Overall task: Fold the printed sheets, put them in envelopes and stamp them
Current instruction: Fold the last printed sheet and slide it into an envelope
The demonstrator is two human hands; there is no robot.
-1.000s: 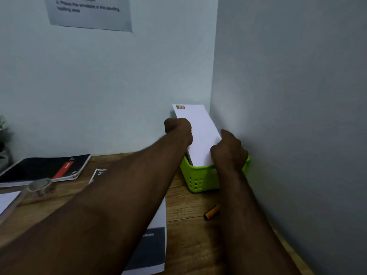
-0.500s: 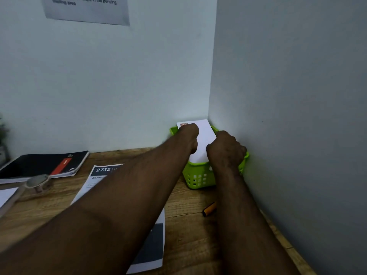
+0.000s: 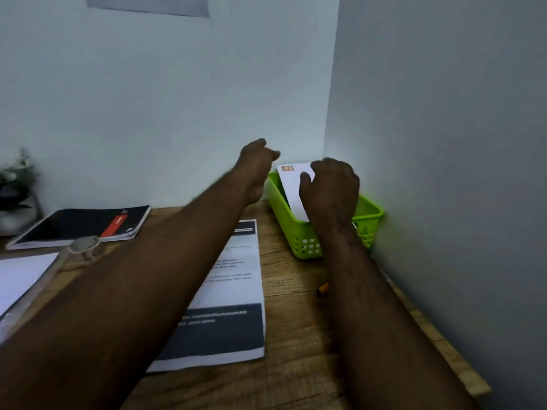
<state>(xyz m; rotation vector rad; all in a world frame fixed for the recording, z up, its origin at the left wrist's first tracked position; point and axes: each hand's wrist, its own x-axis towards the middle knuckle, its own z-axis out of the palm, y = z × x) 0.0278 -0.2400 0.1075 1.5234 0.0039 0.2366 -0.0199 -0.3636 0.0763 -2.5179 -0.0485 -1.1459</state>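
Note:
A white envelope (image 3: 291, 184) with an orange stamp (image 3: 287, 168) in its top left corner stands tilted inside the green basket (image 3: 299, 232) in the desk's far right corner. My right hand (image 3: 331, 190) is over the envelope's right part, thumb on its face and fingers curled round its edge. My left hand (image 3: 257, 161) hovers just left of the basket, off the envelope, with loosely curled fingers that hold nothing. A printed sheet (image 3: 233, 279) lies flat on the wooden desk, partly under my left forearm.
A black notebook (image 3: 80, 224), a tape roll (image 3: 85, 245) and white paper (image 3: 20, 276) lie to the left, with a small plant (image 3: 16, 187) behind them. An orange pen (image 3: 322, 288) lies near my right forearm. Walls close the back and right sides.
The envelope has gone down into the basket. My left hand has let go of it and lifted up and to the left; my right hand stays on it.

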